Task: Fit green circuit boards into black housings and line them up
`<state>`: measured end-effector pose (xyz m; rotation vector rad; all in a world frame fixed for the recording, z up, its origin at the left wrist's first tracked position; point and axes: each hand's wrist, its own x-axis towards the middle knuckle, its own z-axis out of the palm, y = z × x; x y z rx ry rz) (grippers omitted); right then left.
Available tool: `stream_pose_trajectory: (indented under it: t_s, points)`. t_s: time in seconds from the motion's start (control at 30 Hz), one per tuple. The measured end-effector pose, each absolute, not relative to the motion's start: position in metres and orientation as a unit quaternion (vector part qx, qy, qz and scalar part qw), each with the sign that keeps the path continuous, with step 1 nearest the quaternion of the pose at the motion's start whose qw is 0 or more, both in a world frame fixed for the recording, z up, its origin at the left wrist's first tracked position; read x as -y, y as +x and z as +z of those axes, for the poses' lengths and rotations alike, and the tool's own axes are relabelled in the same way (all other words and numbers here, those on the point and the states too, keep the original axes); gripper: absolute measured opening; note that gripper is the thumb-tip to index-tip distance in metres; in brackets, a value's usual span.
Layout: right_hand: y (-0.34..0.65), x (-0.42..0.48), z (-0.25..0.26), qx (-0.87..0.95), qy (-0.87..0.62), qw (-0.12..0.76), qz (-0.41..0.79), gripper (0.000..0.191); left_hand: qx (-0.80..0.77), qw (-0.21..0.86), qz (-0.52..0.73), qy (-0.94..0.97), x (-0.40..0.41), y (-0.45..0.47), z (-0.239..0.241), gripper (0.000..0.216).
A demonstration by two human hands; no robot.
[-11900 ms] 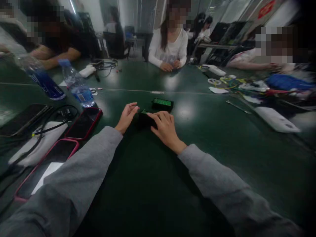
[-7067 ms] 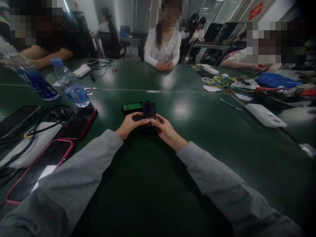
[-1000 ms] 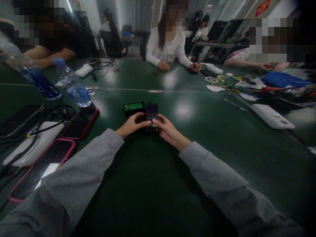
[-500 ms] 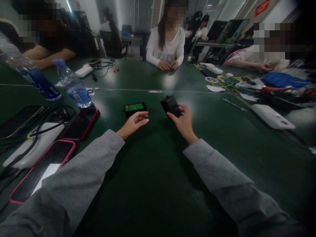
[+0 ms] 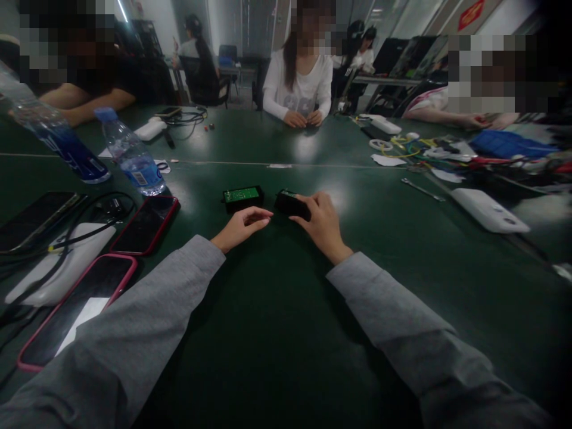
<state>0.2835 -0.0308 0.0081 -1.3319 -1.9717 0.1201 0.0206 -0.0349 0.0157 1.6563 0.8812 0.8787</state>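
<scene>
A small black box with a green circuit board [image 5: 242,193] in its top stands on the dark green table [image 5: 268,333]. Just in front of it, my left hand [image 5: 243,226] is open, fingers apart and holding nothing. To the right, my right hand [image 5: 322,221] grips a second black box [image 5: 291,204] between thumb and fingers. This box lies low at the table, close beside the first one with a narrow gap. Its right end is hidden by my fingers, and its top shows only as a thin strip.
Phones [image 5: 146,224], a white power bank [image 5: 62,262], cables and two bottles [image 5: 134,158] crowd the left. At right are a wrench [image 5: 422,189], a white device [image 5: 489,210] and tangled wires [image 5: 415,146]. A person [image 5: 298,80] sits opposite, others at both sides.
My right hand has lowered the black box toward the table and turned it, bringing it left, nearer the first box. My left hand has barely moved.
</scene>
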Motion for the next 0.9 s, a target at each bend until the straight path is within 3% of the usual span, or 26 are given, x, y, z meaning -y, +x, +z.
stream_pose_trajectory:
  t_s: [0.13, 0.2, 0.33, 0.47, 0.6, 0.9]
  points:
    - [0.281, 0.034, 0.008, 0.789, -0.512, 0.337, -0.028, 0.031, -0.355, 0.475, 0.397, 0.700, 0.034, 0.023, 0.012, 0.023]
    - [0.280, 0.035, 0.008, 0.791, -0.507, 0.339, -0.057, 0.031, -0.374, 0.402, 0.454, 0.701, 0.033, 0.022, 0.012, 0.021]
    - [0.281, 0.033, 0.006, 0.772, -0.516, 0.363, -0.080, 0.043, -0.456, 0.191, 0.561, 0.663, 0.026, 0.012, 0.012, 0.020]
    - [0.285, 0.027, 0.000, 0.758, -0.532, 0.371, -0.061, 0.063, -0.510, 0.101, 0.550, 0.653, 0.015, -0.004, 0.011, 0.040]
    - [0.286, 0.021, -0.007, 0.772, -0.522, 0.363, -0.028, 0.069, -0.542, 0.106, 0.521, 0.650, 0.003, -0.016, 0.005, 0.056]
    - [0.285, 0.020, -0.009, 0.776, -0.528, 0.345, 0.002, 0.065, -0.566, 0.253, 0.545, 0.564, -0.014, -0.024, -0.015, 0.052]
